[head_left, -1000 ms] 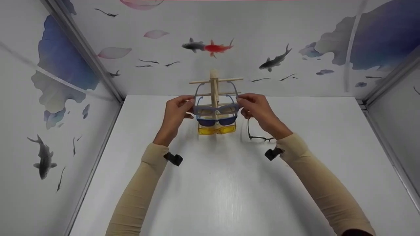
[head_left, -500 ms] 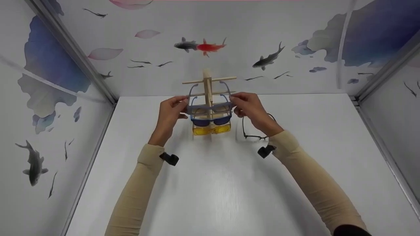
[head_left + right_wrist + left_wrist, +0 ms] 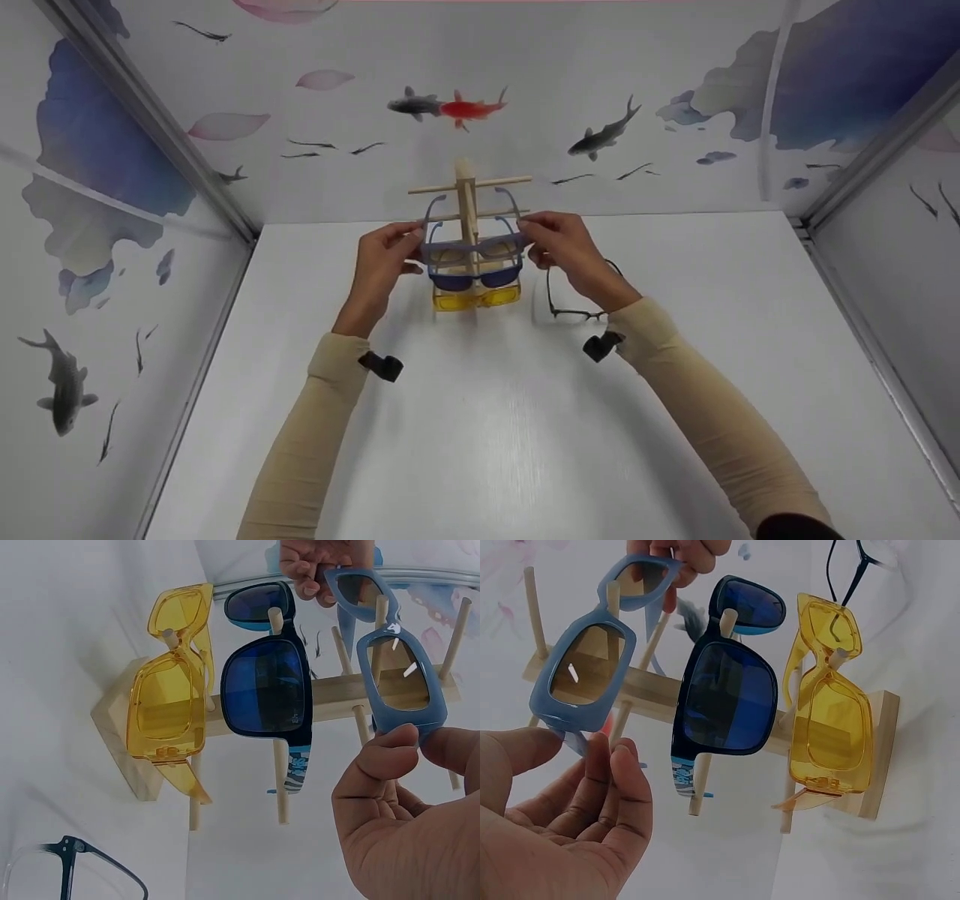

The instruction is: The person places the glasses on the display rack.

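Observation:
Light blue sunglasses (image 3: 585, 675) with brown lenses sit across the front of a wooden eyewear stand (image 3: 468, 202), at one of its upper pegs. My left hand (image 3: 377, 274) pinches one temple near the hinge. On the opposite side, my right hand (image 3: 576, 251) pinches the other temple between thumb and fingers. Below them on the stand hang dark blue sunglasses (image 3: 730, 697) with a patterned temple, then yellow transparent sunglasses (image 3: 832, 724) lowest. In the right wrist view, the light blue frame's bridge is close to a peg; whether it rests there I cannot tell.
Dark-framed eyeglasses (image 3: 574, 312) lie on the white table (image 3: 480, 435) right of the stand, partly hidden by my right wrist. The stand's top peg (image 3: 510, 181) bears no glasses. Panels printed with fish and petals (image 3: 229, 126) enclose the back and sides.
The whole head view has slid slightly left as the camera turned. Both hands keep their pinch on the light blue sunglasses, which stay at nearly the same place on the stand.

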Action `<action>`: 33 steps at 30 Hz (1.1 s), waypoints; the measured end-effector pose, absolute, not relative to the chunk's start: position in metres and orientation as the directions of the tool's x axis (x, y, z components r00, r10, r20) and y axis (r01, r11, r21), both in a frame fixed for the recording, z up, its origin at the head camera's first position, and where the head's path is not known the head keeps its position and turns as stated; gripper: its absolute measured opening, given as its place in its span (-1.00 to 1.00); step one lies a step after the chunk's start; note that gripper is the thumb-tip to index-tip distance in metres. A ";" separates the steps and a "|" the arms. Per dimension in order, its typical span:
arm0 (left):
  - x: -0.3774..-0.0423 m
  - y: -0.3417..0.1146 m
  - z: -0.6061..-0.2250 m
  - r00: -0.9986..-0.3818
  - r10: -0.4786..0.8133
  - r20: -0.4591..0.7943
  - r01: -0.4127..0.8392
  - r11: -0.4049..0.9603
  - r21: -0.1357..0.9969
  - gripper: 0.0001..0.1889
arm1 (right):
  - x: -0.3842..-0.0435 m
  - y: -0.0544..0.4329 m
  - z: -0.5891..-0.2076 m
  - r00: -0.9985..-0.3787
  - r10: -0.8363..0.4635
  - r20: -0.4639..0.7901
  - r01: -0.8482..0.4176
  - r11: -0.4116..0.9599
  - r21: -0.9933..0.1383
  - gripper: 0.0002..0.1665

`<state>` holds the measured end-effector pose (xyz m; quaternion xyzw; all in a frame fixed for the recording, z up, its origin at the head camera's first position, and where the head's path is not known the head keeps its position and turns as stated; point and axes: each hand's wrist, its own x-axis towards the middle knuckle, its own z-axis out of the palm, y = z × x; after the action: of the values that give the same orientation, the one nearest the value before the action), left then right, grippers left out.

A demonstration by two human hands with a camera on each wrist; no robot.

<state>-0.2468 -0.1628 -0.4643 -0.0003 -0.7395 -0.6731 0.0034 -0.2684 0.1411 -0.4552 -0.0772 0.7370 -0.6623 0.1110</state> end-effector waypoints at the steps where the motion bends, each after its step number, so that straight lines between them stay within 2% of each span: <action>1: -0.247 -0.163 -0.464 -1.000 -0.005 0.004 0.004 0.092 0.996 -0.65 | -0.269 0.141 -0.455 -0.963 -0.262 -0.066 0.037 0.113 -0.993 -0.59; 24: -0.240 -0.166 -0.467 -1.000 0.001 0.015 0.015 0.085 0.996 -0.63 | -0.262 0.142 -0.452 -0.963 -0.259 -0.073 0.037 0.142 -0.989 -0.58; 33: -0.224 -0.182 -0.479 -1.000 0.005 0.018 0.018 0.128 0.992 -0.65 | -0.254 0.169 -0.460 -0.965 -0.251 -0.069 0.025 0.174 -0.984 -0.53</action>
<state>-0.2236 -0.1815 -0.4788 -0.0078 -0.7509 -0.6604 0.0050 -0.2544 0.1692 -0.4601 -0.0744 0.7583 -0.6385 0.1084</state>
